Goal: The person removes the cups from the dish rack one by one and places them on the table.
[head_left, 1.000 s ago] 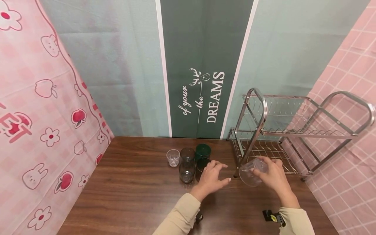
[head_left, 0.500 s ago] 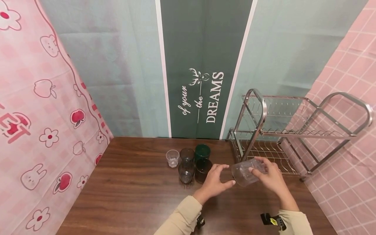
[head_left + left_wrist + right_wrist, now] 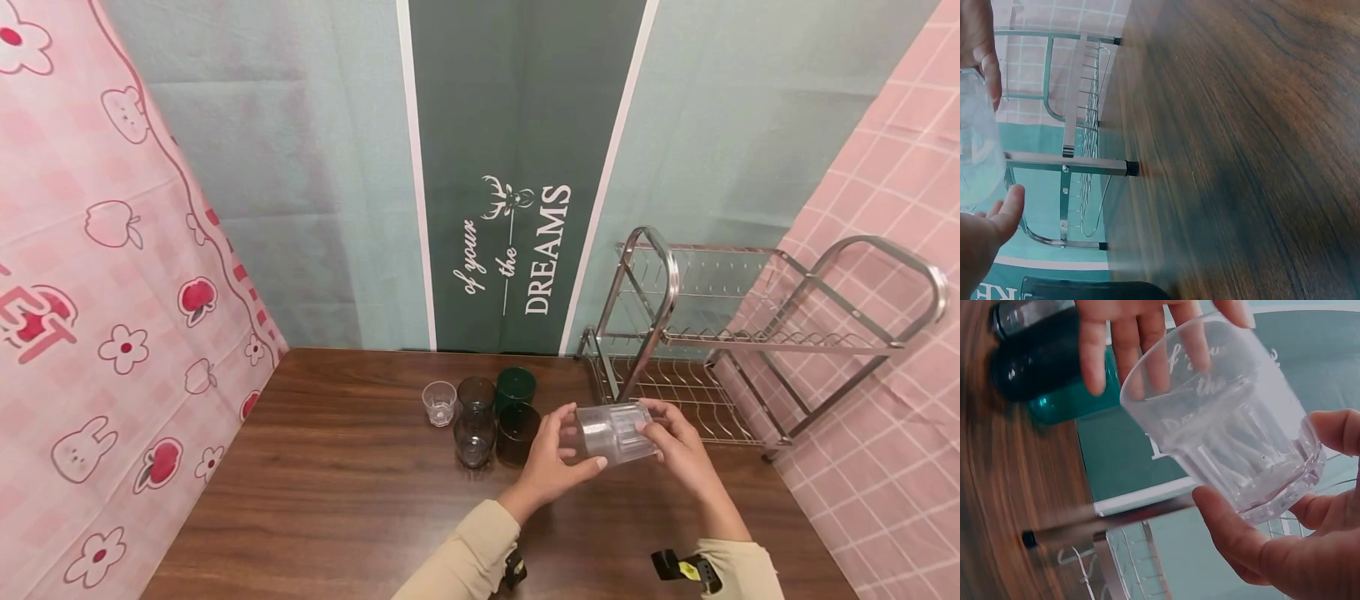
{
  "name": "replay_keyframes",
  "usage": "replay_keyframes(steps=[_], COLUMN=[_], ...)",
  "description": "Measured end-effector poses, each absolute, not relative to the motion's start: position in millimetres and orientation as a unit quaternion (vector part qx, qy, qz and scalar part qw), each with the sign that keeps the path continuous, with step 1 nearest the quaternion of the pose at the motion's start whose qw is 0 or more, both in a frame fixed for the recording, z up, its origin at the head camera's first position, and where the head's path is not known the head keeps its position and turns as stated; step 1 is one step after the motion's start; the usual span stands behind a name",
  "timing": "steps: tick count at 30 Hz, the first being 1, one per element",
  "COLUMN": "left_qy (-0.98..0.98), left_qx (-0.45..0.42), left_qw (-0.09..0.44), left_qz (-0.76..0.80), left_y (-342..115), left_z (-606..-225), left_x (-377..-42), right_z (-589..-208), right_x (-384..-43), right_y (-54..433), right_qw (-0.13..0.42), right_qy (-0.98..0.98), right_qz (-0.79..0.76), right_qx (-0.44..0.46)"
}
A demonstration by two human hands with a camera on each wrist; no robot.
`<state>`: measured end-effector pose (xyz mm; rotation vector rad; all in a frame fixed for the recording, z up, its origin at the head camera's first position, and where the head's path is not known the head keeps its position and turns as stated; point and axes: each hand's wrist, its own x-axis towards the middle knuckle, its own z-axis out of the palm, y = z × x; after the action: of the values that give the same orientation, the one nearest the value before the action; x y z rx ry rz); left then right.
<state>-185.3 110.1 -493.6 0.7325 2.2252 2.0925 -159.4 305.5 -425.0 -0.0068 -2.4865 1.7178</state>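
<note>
A clear tumbler (image 3: 611, 433) with a fluted lower half lies tipped on its side in the air, its mouth toward the left. My right hand (image 3: 686, 454) grips it at the thick base, thumb and fingers on opposite sides, as the right wrist view shows on the tumbler (image 3: 1229, 425). At the mouth end is my left hand (image 3: 551, 467), its fingers extended behind the rim and its thumb in front. Just left of that hand stand a dark brown glass (image 3: 517, 435) and a green glass (image 3: 516, 387).
Two smoky glasses (image 3: 475, 446) and a small clear glass (image 3: 439, 404) stand farther left on the wooden table (image 3: 315, 500). A two-tier metal dish rack (image 3: 667, 325) stands at the back right. Cloths hang behind and on both sides.
My right hand has brought the tumbler left, away from the rack, turning its mouth leftward. My left hand has shifted slightly right, and its fingers now overlap the rim.
</note>
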Motion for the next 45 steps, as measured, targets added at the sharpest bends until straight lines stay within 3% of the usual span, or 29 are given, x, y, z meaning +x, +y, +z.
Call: replay_keyframes(steps=[14, 21, 26, 34, 45], left_qy=[0.644, 0.650, 0.664, 0.708, 0.745], left_qx=[0.237, 0.241, 0.235, 0.244, 0.258], left_qw=[-0.023, -0.096, -0.105, -0.148, -0.198], left_qz=[0.727, 0.714, 0.702, 0.646, 0.582], left_y=[112.6, 104.6, 96.3, 90.5, 64.4], left_z=[-494.2, -476.1, -464.6, -485.8, -475.3], left_x=[-183.7, -174.0, -170.1, -183.7, -189.4], right_z=[-429.4, -425.6, -425.4, -427.3, -424.8], right_x=[-157.3, -152.1, -151.1, -147.0, -146.8], right_y=[297.6, 298.7, 297.9, 290.8, 269.0], right_qw=[0.029, 0.068, 0.097, 0.162, 0.159], right_qy=[-0.785, -0.802, -0.827, -0.900, -0.936], right_qz=[0.618, 0.592, 0.553, 0.400, 0.287], right_qx=[0.009, 0.029, 0.036, 0.064, 0.125])
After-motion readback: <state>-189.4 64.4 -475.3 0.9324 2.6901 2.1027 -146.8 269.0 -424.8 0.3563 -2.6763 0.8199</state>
